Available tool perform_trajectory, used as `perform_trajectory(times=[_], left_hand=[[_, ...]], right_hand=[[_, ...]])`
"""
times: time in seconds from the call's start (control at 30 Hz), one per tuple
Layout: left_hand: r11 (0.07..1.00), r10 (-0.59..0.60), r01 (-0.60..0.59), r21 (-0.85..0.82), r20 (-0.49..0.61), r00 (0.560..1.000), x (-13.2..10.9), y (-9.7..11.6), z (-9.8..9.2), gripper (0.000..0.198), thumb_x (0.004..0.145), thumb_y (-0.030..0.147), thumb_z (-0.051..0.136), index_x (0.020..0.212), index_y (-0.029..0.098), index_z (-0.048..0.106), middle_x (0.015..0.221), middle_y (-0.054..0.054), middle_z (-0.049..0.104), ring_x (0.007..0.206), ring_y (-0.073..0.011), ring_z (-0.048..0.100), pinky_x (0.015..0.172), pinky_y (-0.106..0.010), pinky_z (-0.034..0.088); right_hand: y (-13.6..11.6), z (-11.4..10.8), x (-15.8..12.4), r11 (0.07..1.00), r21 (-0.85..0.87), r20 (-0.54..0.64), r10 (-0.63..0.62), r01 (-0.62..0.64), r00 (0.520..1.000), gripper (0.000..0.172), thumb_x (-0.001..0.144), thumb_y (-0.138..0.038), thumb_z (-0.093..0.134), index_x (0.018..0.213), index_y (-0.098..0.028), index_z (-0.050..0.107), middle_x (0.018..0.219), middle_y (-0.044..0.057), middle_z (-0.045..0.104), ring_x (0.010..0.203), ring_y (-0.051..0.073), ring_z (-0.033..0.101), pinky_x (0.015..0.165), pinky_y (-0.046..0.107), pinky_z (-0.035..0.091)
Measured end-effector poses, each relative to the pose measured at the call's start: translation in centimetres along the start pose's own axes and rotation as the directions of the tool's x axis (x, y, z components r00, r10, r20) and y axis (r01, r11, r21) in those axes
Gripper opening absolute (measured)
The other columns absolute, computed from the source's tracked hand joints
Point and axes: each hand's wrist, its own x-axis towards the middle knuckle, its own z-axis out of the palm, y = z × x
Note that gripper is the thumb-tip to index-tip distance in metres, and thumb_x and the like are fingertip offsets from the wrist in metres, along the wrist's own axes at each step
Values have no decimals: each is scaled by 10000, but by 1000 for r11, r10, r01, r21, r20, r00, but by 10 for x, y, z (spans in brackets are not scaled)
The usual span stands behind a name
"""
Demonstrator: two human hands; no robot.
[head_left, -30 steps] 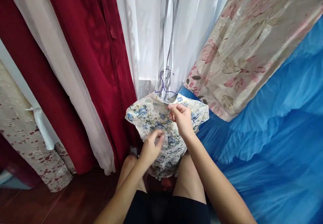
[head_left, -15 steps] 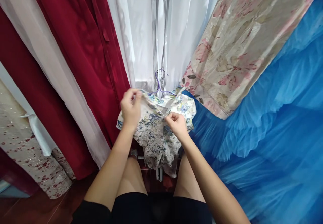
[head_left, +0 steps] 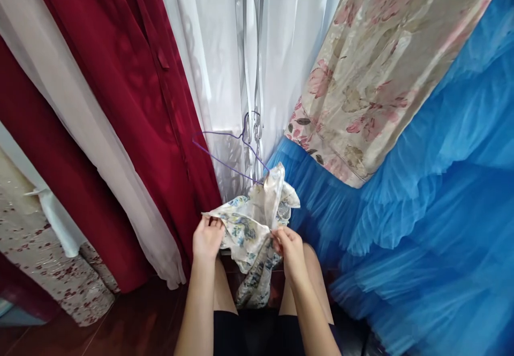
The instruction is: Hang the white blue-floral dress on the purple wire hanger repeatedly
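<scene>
A white garment with a blue and yellow floral print (head_left: 244, 230), perhaps a blouse, hangs in front of my knees. My left hand (head_left: 209, 237) grips its left edge and pulls the cloth out to the side. At the middle of the neckline my right hand (head_left: 288, 243) pinches the fabric. Behind it a thin purple wire hanger (head_left: 225, 159) hangs from a hook; its left arm is bare, while its right end goes into the garment's right shoulder. The lower part of the garment falls bunched between my legs.
Long dark red gowns (head_left: 132, 93) hang at the left, with a pale pink one (head_left: 88, 120) among them. White gowns (head_left: 217, 51) are straight ahead. On the right hang a beige floral dress (head_left: 369, 72) and a ruffled blue tulle gown (head_left: 433, 201). Dark red tiles (head_left: 132, 318) cover the floor.
The garment's left shoulder has come off the hanger, baring its left arm. Both hands have moved down with the cloth, and the hanger now tilts.
</scene>
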Motion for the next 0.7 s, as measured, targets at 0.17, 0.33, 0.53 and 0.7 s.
perform_trajectory(times=[0.17, 0.33, 0.53, 0.7], left_hand=[[970, 18, -97, 222, 334, 942, -67, -34, 18, 153, 861, 343, 708, 885, 198, 666, 994, -52, 671, 961, -199, 644, 901, -351, 521], [598, 67, -545, 588, 641, 765, -111, -57, 47, 217, 939, 392, 637, 908, 189, 708, 933, -55, 594, 883, -189, 589, 815, -293, 484], [363, -427, -547, 754, 656, 622, -119, -49, 35, 328, 991, 488, 510, 1161, 226, 612, 1080, -70, 613, 1006, -212, 594, 915, -312, 477], [117, -725, -574, 810, 465, 508, -100, -54, -22, 404, 843, 588, 669, 900, 191, 715, 739, -9, 638, 739, -188, 600, 738, -271, 493]], right_hand=[[13, -34, -27, 974, -221, 23, -49, 53, 999, 221, 726, -339, 769, 898, -214, 709, 835, 26, 654, 803, 226, 599, 711, 301, 478], [-23, -25, -42, 983, -170, 510, 23, 75, 860, 244, 781, -298, 767, 1002, -219, 701, 960, 27, 677, 917, 228, 608, 870, 325, 484], [-34, -38, -59, 980, -32, 406, 191, -195, 894, 200, 780, -379, 728, 745, -204, 638, 676, 10, 586, 640, 180, 522, 643, 294, 451], [-44, -83, -57, 912, 28, 363, 372, -409, 855, 204, 630, -381, 745, 716, -209, 677, 622, 25, 580, 575, 185, 520, 596, 301, 442]])
